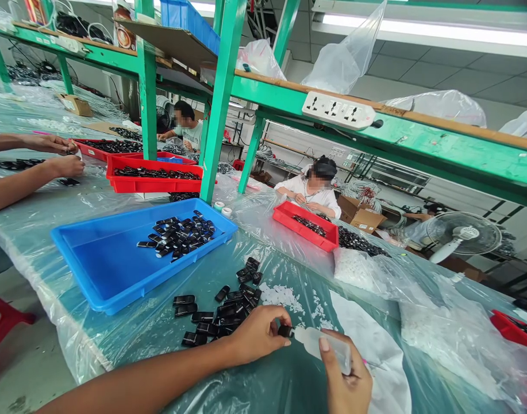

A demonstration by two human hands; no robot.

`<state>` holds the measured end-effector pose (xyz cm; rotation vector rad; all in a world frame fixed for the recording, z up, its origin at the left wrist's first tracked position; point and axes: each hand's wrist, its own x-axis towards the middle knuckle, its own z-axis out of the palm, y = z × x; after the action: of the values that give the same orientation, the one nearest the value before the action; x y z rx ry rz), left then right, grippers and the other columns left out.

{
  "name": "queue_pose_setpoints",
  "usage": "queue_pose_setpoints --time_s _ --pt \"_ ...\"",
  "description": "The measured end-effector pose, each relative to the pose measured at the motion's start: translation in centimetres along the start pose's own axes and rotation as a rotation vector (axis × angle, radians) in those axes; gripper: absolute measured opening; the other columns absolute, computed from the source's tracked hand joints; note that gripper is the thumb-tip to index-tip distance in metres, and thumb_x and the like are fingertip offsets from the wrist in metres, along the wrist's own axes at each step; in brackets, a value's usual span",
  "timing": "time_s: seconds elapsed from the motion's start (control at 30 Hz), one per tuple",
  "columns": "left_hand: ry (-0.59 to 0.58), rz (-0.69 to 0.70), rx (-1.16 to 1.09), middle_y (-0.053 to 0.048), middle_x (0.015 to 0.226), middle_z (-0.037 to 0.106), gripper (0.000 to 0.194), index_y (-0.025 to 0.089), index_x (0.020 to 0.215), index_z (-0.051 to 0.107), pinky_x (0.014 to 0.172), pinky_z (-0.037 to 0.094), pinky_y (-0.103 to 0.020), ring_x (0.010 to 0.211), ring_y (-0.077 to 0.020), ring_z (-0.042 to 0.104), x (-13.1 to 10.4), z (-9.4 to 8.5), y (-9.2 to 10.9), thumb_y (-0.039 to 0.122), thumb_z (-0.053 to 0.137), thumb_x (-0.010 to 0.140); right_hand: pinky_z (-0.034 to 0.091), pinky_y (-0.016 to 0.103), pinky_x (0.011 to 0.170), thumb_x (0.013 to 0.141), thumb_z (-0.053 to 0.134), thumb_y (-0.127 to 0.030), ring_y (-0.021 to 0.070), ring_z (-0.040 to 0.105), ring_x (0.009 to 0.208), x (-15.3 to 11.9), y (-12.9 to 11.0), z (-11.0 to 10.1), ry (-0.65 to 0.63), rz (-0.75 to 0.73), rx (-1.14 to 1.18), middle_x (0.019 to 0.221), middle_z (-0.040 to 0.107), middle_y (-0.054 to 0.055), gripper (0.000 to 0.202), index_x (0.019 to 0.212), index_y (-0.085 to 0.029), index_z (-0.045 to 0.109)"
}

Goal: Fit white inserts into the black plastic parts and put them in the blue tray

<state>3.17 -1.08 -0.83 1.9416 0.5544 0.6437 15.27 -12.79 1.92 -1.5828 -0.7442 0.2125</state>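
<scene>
My left hand [258, 336] pinches a small black plastic piece [284, 331] between thumb and fingertips. In my right hand [347, 374] is a translucent squeeze bottle [317, 343], tipped on its side with its nozzle at the black piece. Whether the nozzle touches the piece I cannot tell. Beside my left hand lies a loose heap of black plastic pieces [229, 307] on the plastic-covered table. Small white bits [283, 296] are scattered just beyond my hands. A white sheet [366, 333] lies under and beyond my right hand.
A blue tray [82, 259] holds more black pieces. Red trays [155, 183] stand behind it, another red tray [306, 224] farther right. A green frame post [222, 109] rises from the table. A co-worker's hands [67, 158] work at left; two more people sit across.
</scene>
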Motion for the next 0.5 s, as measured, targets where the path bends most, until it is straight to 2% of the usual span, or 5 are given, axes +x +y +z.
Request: queue_pose_setpoints --time_s 0.33,0.5 --pt "-0.027 0.033 0.043 -0.001 0.087 0.065 0.017 0.019 0.089 0.064 0.058 0.041 -0.02 0.07 -0.0139 0.057 0.0 -0.25 0.03 0.026 0.063 0.074 0.038 0.025 0.059 0.067 0.065 -0.056 0.016 0.05 0.063 0.09 0.28 -0.13 -0.093 0.023 -0.004 0.065 0.058 0.0 0.039 0.078 -0.019 0.059" --pt "-0.029 0.04 0.058 -0.002 0.087 0.066 0.018 0.019 0.09 0.065 0.058 0.041 -0.02 0.07 -0.014 0.057 0.03 -0.23 0.0 0.029 0.062 0.075 0.038 0.026 0.064 0.065 0.066 -0.056 0.0184 0.053 0.071 0.21 0.34 -0.41 -0.033 -0.073 -0.098 0.073 0.061 0.002 0.041 0.078 -0.018 0.061"
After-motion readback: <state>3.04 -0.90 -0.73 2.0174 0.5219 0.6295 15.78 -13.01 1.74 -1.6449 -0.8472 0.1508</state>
